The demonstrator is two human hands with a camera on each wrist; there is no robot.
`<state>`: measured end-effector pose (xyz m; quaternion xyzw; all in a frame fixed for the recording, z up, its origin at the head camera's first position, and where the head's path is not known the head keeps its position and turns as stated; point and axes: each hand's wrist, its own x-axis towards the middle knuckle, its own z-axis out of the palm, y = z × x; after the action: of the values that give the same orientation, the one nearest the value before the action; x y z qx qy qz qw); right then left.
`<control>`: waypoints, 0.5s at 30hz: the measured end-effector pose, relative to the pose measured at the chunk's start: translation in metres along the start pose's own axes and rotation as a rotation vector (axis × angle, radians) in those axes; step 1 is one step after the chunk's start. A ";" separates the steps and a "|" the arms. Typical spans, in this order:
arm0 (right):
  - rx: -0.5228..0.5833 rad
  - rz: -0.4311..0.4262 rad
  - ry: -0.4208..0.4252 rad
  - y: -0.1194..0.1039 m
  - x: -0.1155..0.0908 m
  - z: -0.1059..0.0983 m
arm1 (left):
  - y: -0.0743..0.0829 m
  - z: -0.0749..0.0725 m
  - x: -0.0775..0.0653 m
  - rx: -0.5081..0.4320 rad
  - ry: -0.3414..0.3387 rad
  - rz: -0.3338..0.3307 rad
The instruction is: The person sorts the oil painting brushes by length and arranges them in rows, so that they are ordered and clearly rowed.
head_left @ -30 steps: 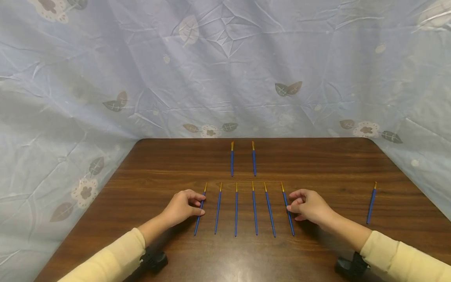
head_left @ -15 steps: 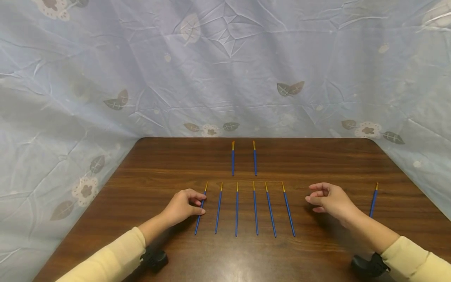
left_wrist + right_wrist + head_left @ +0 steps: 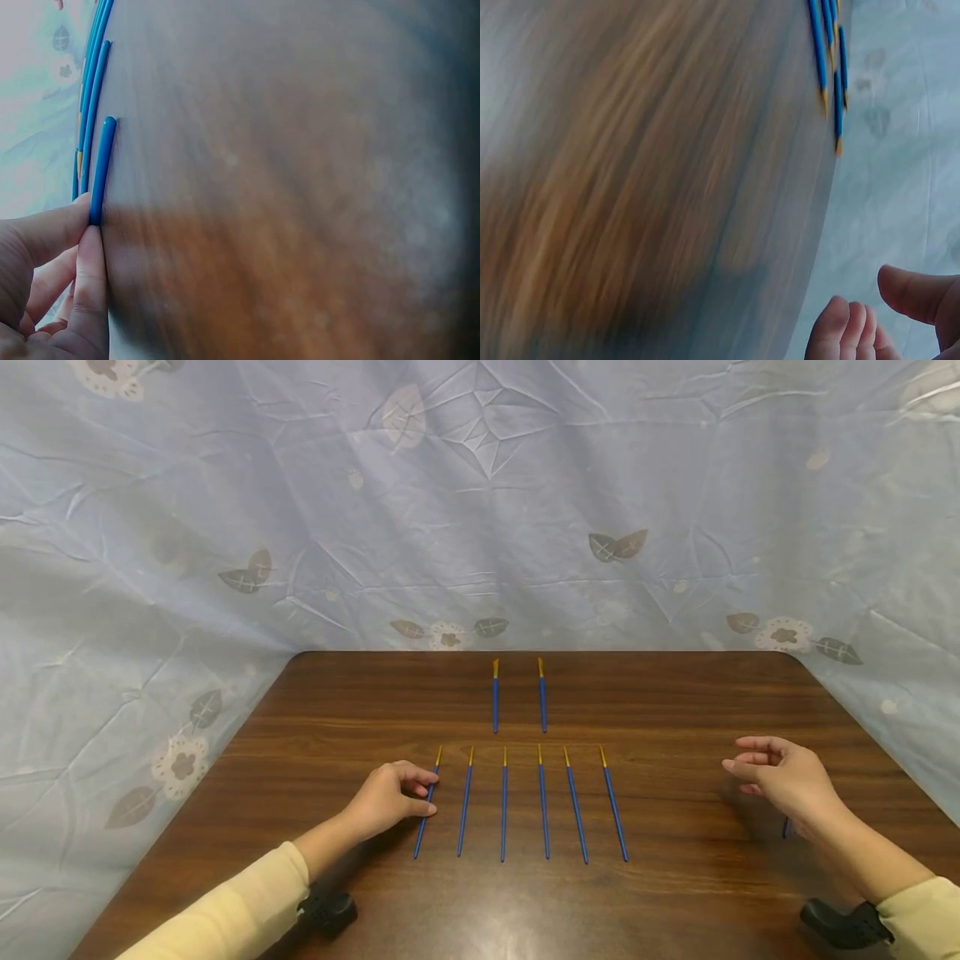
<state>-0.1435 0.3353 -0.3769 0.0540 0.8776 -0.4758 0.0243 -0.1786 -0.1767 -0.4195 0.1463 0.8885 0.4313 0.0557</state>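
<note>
Several thin blue paintbrushes with yellow tips lie in a row across the table. At the row's left end, my left hand (image 3: pixel 392 793) pinches the leftmost paintbrush (image 3: pixel 422 835) between thumb and fingers; in the left wrist view its blue handle (image 3: pixel 103 165) sticks out past the fingertips. My right hand (image 3: pixel 783 777) is over the right side of the table with nothing between its parted thumb and fingers. It hides most of a separate paintbrush (image 3: pixel 786 828), of which only the handle end shows. The rightmost paintbrush of the row (image 3: pixel 614 810) lies well to its left.
Two more paintbrushes, one on the left (image 3: pixel 495 702) and one on the right (image 3: pixel 543 702), lie near the back edge of the brown table (image 3: pixel 675 693). A patterned pale curtain (image 3: pixel 480 527) hangs behind and along the sides. Dark wrist devices sit under both forearms.
My right hand has left the rightmost paintbrush of the row and moved right, covering the separate paintbrush. My left hand stays on its paintbrush.
</note>
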 end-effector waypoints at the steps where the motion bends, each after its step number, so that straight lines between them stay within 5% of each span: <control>1: 0.000 0.007 0.019 0.003 0.001 -0.005 | 0.000 0.000 0.000 0.001 0.000 0.000; 15: -0.089 0.094 0.163 0.044 0.005 -0.041 | 0.001 -0.001 0.000 -0.020 -0.013 -0.017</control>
<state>-0.1434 0.3938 -0.3915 0.1326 0.8934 -0.4286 -0.0224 -0.1788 -0.1770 -0.4183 0.1409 0.8851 0.4386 0.0669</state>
